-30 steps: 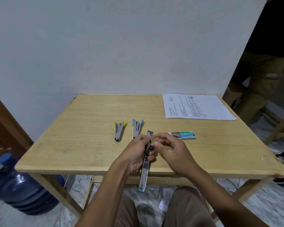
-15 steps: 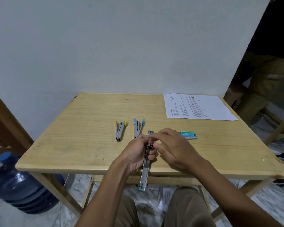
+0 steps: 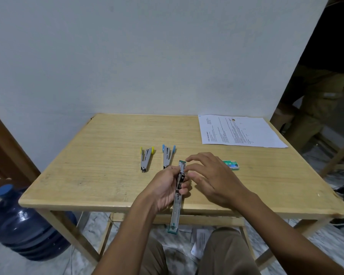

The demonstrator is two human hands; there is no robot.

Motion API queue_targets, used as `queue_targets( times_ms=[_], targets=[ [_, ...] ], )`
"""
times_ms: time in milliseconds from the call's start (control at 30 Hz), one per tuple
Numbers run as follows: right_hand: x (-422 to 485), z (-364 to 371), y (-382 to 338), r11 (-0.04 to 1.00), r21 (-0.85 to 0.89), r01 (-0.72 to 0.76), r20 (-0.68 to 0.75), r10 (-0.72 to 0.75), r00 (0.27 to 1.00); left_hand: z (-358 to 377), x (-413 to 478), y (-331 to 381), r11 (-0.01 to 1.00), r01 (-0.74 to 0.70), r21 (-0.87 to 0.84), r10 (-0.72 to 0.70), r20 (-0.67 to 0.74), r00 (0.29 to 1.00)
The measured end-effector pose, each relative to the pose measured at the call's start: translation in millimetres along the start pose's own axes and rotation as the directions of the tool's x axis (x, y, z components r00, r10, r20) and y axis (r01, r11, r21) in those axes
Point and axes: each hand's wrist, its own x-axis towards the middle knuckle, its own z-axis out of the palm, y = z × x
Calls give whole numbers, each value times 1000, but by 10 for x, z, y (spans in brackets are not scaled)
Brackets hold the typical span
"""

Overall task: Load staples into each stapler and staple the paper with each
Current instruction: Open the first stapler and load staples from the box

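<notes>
Looking down at a wooden tabletop (image 3: 107,145) with its far edge hard against a pale wall (image 3: 167,56), so zero room that way. Loads of bare wood over the left half and along the far edge up to the paper. Tighter on the right: somebody's legs (image 3: 314,108) just past the far right corner. Also a big blue water jug (image 3: 22,225) on the floor by the near left corner. Got the green stapler (image 3: 180,171) swung fully open and clasped in the left grip (image 3: 165,187) at the near edge, a bit right of middle, fingers wrapped round the hinge part. Far end poking out above the fingers, long metal half sticking out below the palm, past the near edge and out over the lap. Right grip (image 3: 211,175) loose and spread, holding nothing as far as visible, fingertips (image 3: 188,159) just beside the stapler's far end, touching or not hard to say. Two more flat on the wood, both splayed open, just left of the held one: yellow-tipped stapler (image 3: 146,159) and blue-tipped stapler (image 3: 168,156) side by side, not touching. Green staple box (image 3: 231,164) half hidden behind the right knuckles. Sheet of paper (image 3: 240,132) flat in the far right corner, printed lines way too small to read. Same story with the box label, some pale print but not legible.
</notes>
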Motion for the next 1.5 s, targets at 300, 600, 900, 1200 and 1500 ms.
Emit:
queue_targets(
  times_ms=[300,600,900,1200,1500],
  targets=[
    [83,-29,-12,995,-92,35,51,-30,998,16,-13,-4,1000,-10,27,10,-23,1000],
    [147,-43,90,996,-87,1,62,5,998,32,-22,9,999,24,43,-23,-14,1000],
    [16,54,-67,960,276,51,-217,11,976,42,-43,11,999,-4,32,6,-76,997],
    [17,102,-169,970,243,28,-235,31,971,63,-54,24,997,-30,66,37,-102,994],
    [16,145,-267,961,276,-35,-251,107,962,88,-38,38,998,-34,53,41,-132,990]
  ],
)
